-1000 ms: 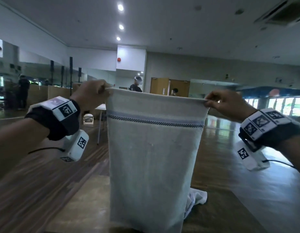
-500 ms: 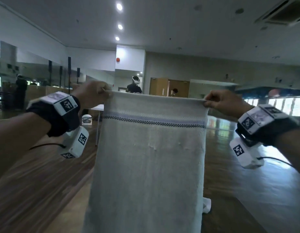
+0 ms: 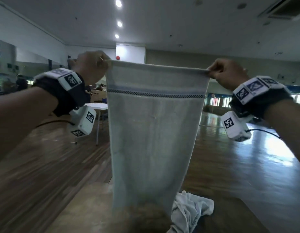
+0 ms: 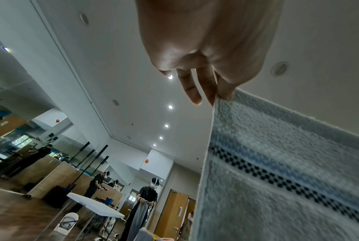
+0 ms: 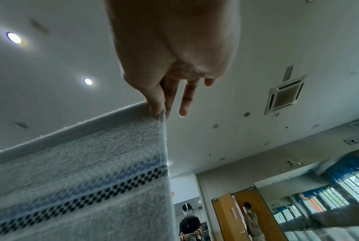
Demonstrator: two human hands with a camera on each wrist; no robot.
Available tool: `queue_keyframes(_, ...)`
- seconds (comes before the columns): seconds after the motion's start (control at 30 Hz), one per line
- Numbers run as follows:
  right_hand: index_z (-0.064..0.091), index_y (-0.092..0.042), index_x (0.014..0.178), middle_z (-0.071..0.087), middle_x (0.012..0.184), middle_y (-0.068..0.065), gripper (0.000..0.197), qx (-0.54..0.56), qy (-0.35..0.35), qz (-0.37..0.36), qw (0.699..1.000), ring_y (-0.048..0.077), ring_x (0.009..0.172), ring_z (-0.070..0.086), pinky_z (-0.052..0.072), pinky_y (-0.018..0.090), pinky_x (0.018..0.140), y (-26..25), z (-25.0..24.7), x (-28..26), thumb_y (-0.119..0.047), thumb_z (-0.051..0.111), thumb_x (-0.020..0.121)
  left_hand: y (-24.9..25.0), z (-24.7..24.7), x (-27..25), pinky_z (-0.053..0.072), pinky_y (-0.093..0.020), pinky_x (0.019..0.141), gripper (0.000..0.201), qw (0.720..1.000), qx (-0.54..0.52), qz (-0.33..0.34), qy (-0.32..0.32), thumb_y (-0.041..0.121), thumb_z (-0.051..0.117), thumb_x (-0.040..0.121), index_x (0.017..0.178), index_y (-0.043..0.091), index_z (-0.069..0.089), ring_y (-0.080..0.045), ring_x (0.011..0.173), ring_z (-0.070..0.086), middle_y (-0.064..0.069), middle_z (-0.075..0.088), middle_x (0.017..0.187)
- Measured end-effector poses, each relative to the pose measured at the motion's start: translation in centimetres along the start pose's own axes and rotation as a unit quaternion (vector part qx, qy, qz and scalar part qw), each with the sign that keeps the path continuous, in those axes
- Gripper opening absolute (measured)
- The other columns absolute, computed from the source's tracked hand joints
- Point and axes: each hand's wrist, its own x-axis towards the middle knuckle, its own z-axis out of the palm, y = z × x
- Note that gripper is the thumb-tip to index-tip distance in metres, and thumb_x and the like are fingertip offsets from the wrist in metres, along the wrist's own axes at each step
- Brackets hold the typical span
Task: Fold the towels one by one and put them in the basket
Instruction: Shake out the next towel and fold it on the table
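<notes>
Held up at chest height, spread flat: pale grey towel [image 3: 154, 132] with a blue band and a dark checkered stripe near its top hem. Top left corner pinched between thumb and fingers of the left hand [image 3: 91, 66]; top right corner pinched the same way by the right hand [image 3: 227, 74], remaining fingers of each extended past the edge in the wrist views. Hung straight down, lower end reaching toward the brown surface [image 3: 88, 207]. Lay crumpled on that surface, just right of the hanging towel's lower end: a white towel [image 3: 191, 209]. Beyond, a white folding table [image 3: 97, 105] on the wooden floor [image 3: 238, 165].
</notes>
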Motion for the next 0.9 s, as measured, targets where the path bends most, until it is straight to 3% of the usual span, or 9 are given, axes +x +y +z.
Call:
queue_keyframes(0.13,0.058,-0.036,0.067,0.058,0.077,-0.021,0.018,0.005,-0.028,0.002,1.0,0.021,0.101,0.058,0.027,0.061,0.105,0.2,-0.7,-0.3,-0.03,0.067,0.083,0.0,-0.6,-0.4,0.046,-0.033,0.065,0.024,0.999,0.003,-0.011,-0.038,0.023,0.05,0.094,0.106,0.006,0.063,-0.026,0.084,0.057,-0.014,0.064,0.099)
queue_keyframes(0.23,0.061,-0.035,0.069,0.062,0.078,-0.018,0.019,0.019,-0.092,0.003,0.996,0.02,0.096,0.058,0.027,0.064,0.104,0.9,-0.4,-1.6,-0.025,0.068,0.083,-0.9,0.0,-1.7,0.053,-0.039,0.07,0.021,0.989,-0.042,-0.022,-0.138,0.019,0.055,0.092,0.105,0.004,0.062,-0.033,0.086,0.061,-0.018,0.064,0.099)
queue_keyframes(0.33,0.06,-0.025,0.077,0.062,0.084,-0.005,0.015,0.033,-0.185,0.01,0.982,0.022,0.091,0.057,0.042,0.046,0.094,1.2,0.1,-3.9,-0.013,0.062,0.086,-1.4,0.5,-3.4,0.048,-0.031,0.062,0.02,0.978,-0.025,-0.031,-0.205,0.019,0.058,0.091,0.101,0.004,0.064,-0.027,0.081,0.058,-0.016,0.063,0.095)
queue_keyframes(0.4,0.06,-0.021,0.079,0.062,0.085,-0.002,0.012,0.032,-0.222,0.011,0.975,0.023,0.092,0.057,0.042,0.037,0.087,1.6,0.5,-5.2,-0.012,0.061,0.087,-1.6,1.0,-4.3,0.05,-0.034,0.069,0.018,0.97,-0.03,-0.036,-0.238,0.018,0.06,0.089,0.098,0.004,0.064,-0.028,0.085,0.059,-0.016,0.064,0.097)
queue_keyframes(0.47,0.06,-0.02,0.078,0.063,0.085,-0.001,0.011,0.026,-0.244,0.011,0.969,0.024,0.092,0.058,0.044,0.037,0.087,2.3,1.0,-6.1,-0.012,0.062,0.086,-2.0,1.6,-5.3,0.052,-0.04,0.08,0.018,0.96,-0.038,-0.047,-0.272,0.017,0.06,0.089,0.099,0.003,0.064,-0.029,0.093,0.06,-0.016,0.063,0.101)
queue_keyframes(0.53,0.061,-0.019,0.079,0.064,0.088,0.001,0.009,0.025,-0.264,0.015,0.964,0.024,0.093,0.059,0.045,0.039,0.088,3.1,1.8,-6.7,-0.013,0.063,0.086,-2.7,2.3,-6.3,0.052,-0.044,0.082,0.017,0.951,-0.044,-0.059,-0.301,0.019,0.058,0.09,0.098,0.005,0.063,-0.032,0.094,0.06,-0.015,0.062,0.101)
queue_keyframes(0.7,0.061,-0.021,0.075,0.064,0.083,-0.001,0.014,0.037,-0.281,0.034,0.958,0.014,0.081,0.058,0.045,0.03,0.075,4.9,4.0,-9.0,-0.012,0.066,0.084,-4.2,4.4,-9.1,0.048,-0.034,0.073,0.019,0.942,-0.036,-0.045,-0.332,0.024,0.058,0.09,0.093,0.008,0.066,-0.024,0.085,0.06,-0.01,0.065,0.092)
queue_keyframes(0.8,0.062,-0.022,0.076,0.065,0.083,-0.003,0.011,0.041,-0.307,0.057,0.949,0.016,0.083,0.059,0.045,0.035,0.081,6.6,6.1,-11.7,-0.015,0.068,0.083,-5.8,5.9,-12.2,0.051,-0.035,0.073,0.012,0.927,-0.059,-0.062,-0.365,0.03,0.061,0.088,0.081,0.021,0.065,-0.02,0.08,0.06,-0.001,0.065,0.084)
queue_keyframes(0.9,0.064,-0.022,0.076,0.069,0.085,0.004,0.01,0.045,-0.349,0.067,0.934,0.024,0.087,0.062,0.048,0.041,0.084,8.9,9.1,-15.9,-0.017,0.07,0.082,-7.2,8.0,-16.9,0.044,-0.022,0.061,0.012,0.908,-0.048,-0.059,-0.413,0.031,0.061,0.088,0.078,0.025,0.062,-0.015,0.071,0.058,0.004,0.064,0.076)
